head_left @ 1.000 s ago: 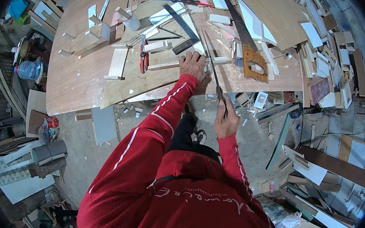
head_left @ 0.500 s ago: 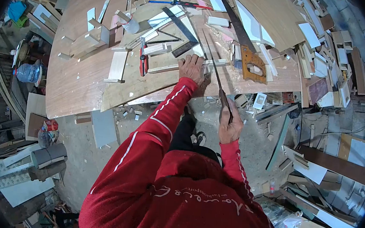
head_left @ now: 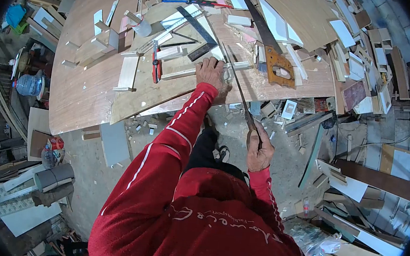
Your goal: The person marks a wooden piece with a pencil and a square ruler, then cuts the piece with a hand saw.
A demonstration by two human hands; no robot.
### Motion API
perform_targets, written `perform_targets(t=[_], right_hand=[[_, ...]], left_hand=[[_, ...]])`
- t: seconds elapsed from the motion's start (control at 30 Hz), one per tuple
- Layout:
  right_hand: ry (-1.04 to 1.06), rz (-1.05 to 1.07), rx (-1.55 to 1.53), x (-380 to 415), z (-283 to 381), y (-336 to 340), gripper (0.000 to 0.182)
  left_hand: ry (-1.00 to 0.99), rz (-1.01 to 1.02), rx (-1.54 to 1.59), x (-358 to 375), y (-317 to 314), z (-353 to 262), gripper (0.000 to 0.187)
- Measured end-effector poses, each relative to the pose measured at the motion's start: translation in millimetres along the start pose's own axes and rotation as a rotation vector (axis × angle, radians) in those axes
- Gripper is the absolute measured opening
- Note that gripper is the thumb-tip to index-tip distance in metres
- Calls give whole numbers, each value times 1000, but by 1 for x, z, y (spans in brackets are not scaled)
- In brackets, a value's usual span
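Note:
My left hand presses down on a narrow wooden strip near the front edge of the workbench, its fingers bent over the wood. My right hand is wrapped round the handle of a handsaw. The saw's thin blade points up and forward, crossing the strip just right of my left hand. A black-bladed square lies beyond my left hand, and a red clamp-like tool lies to its left. A second saw with an orange wooden handle rests on the right.
A white cup with sticks and a wooden block assembly stand at the left of the bench. Boards and offcuts are piled at the back right. Scraps litter the floor below; a water bottle is at the far left.
My right hand has moved back toward my body with the saw, and the blade has drawn back across the strip. My left hand stays on the wood. The view has shifted slightly.

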State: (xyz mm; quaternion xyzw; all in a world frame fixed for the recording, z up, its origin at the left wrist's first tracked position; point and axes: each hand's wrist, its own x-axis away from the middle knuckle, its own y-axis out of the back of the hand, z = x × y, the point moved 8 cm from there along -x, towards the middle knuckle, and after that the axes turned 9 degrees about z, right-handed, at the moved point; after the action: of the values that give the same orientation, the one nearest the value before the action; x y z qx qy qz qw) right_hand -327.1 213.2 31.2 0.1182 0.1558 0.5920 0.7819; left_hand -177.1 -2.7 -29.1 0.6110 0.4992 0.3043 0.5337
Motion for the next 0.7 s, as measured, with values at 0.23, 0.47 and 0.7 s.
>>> perform_targets(t=[0.23, 0.47, 0.7], right_hand=[[-88, 27, -43, 2, -9, -2, 29], [34, -29, -42, 0, -1, 0, 29], [42, -19, -15, 4, -2, 3, 28]], left_hand=[[-2, -22, -51, -1, -8, 2, 17], [8, 16, -74, -2, -13, 3, 20], [14, -4, -93, -3, -20, 8, 27]])
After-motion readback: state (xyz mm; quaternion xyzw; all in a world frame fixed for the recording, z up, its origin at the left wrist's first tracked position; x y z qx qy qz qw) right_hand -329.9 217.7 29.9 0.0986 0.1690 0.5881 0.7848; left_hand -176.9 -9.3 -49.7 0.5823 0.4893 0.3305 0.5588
